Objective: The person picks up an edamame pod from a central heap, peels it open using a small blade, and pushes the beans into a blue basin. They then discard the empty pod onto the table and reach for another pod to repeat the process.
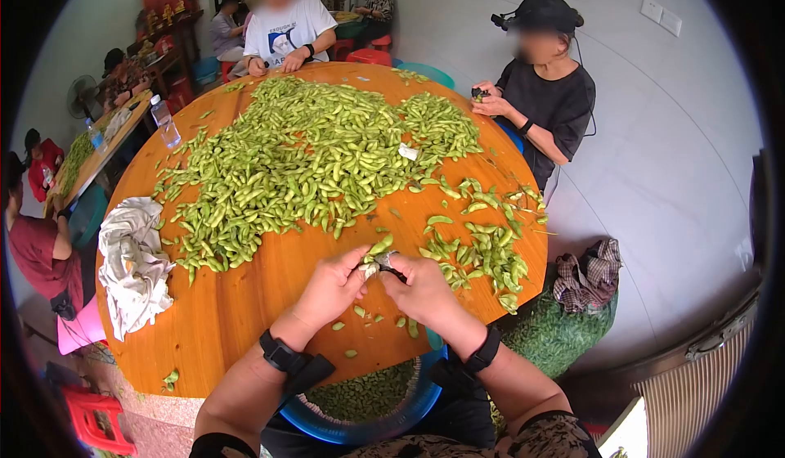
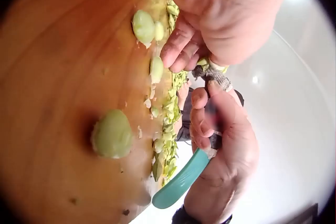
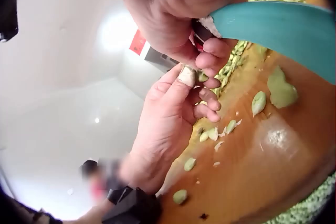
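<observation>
Head view looks forward and down over the table; both wrist views, close in, share the hands' meeting.

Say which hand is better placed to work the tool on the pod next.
Right, probably: the right hand holds the teal-handled tool, while the left hand steadies the green pod.

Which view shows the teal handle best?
The left wrist view: the teal handle shows from its rounded free end up to the right hand. The right wrist view shows it large, but the picture's edge cuts it off. The head view shows only a small teal patch below the right hand.
</observation>
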Demonstrator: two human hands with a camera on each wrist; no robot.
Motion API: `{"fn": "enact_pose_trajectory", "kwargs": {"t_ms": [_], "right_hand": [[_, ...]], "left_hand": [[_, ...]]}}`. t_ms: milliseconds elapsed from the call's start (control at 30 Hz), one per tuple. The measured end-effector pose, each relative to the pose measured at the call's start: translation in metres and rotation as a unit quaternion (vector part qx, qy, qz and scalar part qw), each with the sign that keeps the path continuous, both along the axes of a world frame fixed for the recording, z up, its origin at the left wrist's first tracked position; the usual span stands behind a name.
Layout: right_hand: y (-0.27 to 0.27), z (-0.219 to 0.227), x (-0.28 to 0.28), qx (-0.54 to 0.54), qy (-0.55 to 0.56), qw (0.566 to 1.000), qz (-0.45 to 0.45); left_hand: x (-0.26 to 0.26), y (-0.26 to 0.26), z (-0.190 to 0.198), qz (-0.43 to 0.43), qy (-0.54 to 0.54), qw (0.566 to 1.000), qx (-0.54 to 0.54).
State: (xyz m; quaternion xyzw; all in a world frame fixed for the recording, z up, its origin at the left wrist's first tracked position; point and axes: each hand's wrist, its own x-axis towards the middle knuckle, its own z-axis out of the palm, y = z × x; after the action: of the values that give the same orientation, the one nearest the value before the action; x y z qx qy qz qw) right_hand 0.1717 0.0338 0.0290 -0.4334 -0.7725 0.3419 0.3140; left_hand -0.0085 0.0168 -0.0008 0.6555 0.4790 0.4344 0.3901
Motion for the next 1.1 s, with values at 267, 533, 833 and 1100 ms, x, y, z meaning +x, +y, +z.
{"fn": "enact_pose_trajectory", "kwargs": {"t_ms": [267,533,833,1100], "right_hand": [[0.002,0.011,0.003,-0.287,0.155,0.945,-0.002],[-0.001,0.007,-0.006,-0.236,0.132,0.963,-0.020],[-0.002,0.002,-0.008,-0.236,0.132,0.963,-0.013],[0.002,-0.002,-0.008,-0.275,0.152,0.949,-0.015]], "left_hand": [[-0.006,0.001,-0.003,-0.064,-0.054,0.996,-0.022],[-0.004,0.004,-0.001,-0.042,-0.165,0.977,-0.129],[-0.005,0.006,0.000,-0.025,-0.180,0.969,-0.166],[-0.009,0.009,-0.001,0.017,-0.156,0.965,-0.211]]}}
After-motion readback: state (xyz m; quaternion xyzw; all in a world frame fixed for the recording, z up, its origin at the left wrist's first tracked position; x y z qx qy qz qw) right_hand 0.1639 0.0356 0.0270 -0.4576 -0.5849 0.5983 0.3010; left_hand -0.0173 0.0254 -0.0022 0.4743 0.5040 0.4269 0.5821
